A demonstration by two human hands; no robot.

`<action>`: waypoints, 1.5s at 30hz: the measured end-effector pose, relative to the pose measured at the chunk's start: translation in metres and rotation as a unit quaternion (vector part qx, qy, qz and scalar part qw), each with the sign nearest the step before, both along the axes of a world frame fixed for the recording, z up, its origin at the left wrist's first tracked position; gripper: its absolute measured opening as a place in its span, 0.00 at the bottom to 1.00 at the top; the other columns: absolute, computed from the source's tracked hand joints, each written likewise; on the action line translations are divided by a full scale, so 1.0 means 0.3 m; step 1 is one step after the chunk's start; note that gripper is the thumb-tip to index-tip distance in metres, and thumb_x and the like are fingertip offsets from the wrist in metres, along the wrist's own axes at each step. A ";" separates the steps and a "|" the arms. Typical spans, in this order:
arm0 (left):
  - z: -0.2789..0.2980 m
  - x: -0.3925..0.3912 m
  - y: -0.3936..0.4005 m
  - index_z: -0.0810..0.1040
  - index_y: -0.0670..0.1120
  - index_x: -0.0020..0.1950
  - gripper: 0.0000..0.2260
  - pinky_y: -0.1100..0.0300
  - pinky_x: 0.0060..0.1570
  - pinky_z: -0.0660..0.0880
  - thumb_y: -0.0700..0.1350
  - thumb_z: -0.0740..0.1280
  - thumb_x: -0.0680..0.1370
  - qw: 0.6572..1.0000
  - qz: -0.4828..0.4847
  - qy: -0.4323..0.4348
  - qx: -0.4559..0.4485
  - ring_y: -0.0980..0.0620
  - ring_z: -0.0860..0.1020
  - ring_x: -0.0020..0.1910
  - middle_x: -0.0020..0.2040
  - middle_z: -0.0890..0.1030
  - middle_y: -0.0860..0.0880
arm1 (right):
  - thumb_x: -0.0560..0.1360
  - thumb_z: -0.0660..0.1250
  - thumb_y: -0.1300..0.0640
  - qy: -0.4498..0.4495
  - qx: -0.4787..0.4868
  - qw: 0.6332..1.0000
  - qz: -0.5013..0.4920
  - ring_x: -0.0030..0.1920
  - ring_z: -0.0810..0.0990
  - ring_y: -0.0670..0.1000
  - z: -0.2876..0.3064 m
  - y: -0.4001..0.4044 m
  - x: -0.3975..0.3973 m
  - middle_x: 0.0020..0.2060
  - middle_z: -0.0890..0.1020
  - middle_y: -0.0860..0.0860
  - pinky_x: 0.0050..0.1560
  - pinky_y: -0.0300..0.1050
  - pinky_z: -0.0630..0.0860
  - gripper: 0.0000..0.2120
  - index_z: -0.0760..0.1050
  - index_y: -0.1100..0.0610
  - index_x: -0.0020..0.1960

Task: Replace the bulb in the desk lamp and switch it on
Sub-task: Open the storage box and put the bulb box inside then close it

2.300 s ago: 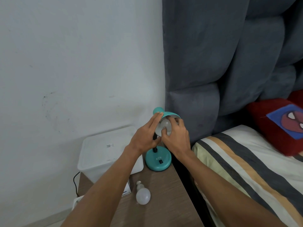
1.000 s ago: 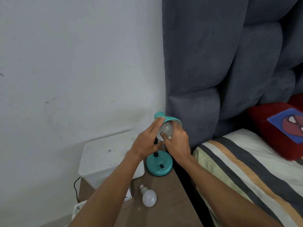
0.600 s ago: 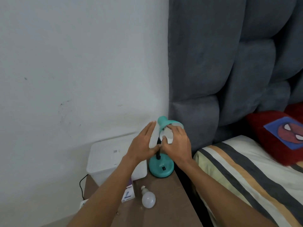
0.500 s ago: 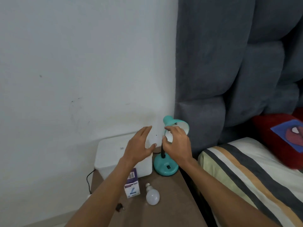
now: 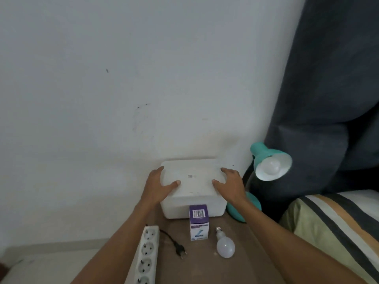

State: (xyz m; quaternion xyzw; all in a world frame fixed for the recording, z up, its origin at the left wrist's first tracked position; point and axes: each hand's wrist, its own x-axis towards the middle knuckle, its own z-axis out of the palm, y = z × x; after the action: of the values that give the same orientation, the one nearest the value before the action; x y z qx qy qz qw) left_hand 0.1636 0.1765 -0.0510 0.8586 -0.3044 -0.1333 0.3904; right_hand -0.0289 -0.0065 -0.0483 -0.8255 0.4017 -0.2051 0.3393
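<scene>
The teal desk lamp (image 5: 264, 154) stands at the right back of the wooden bedside table, its shade facing me with a white bulb (image 5: 269, 166) seated in it, unlit. A second white bulb (image 5: 225, 245) lies loose on the table in front. The lamp's black plug (image 5: 180, 249) lies unplugged beside a white power strip (image 5: 147, 253). My left hand (image 5: 159, 185) and my right hand (image 5: 230, 185) rest spread on the two sides of a white lidded box (image 5: 191, 181), thumbs on its lid.
A small purple and white bulb carton (image 5: 199, 221) stands in front of the box. A grey padded headboard (image 5: 328, 99) rises at the right, with a striped bed cover (image 5: 336, 222) below it. A white wall is behind.
Both hands have left the lamp shade and bulb and come down onto the sides of the white box. The view has swung left, revealing the power strip and plug.
</scene>
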 end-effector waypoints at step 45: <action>-0.046 -0.510 0.423 0.59 0.45 0.81 0.47 0.52 0.76 0.61 0.56 0.80 0.70 0.999 -0.004 -0.018 -0.034 0.47 0.62 0.79 0.82 0.59 0.48 | 0.72 0.69 0.45 -0.054 0.027 0.998 -0.018 0.71 0.68 0.57 -0.091 0.417 -0.433 0.74 0.68 0.55 0.71 0.56 0.67 0.33 0.67 0.52 0.75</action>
State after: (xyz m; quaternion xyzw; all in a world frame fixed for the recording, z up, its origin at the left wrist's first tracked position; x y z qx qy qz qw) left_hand 0.0106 0.3034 -0.0648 0.8460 -0.3190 -0.1091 0.4130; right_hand -0.1589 0.1185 -0.0757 -0.7962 0.4031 -0.2450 0.3789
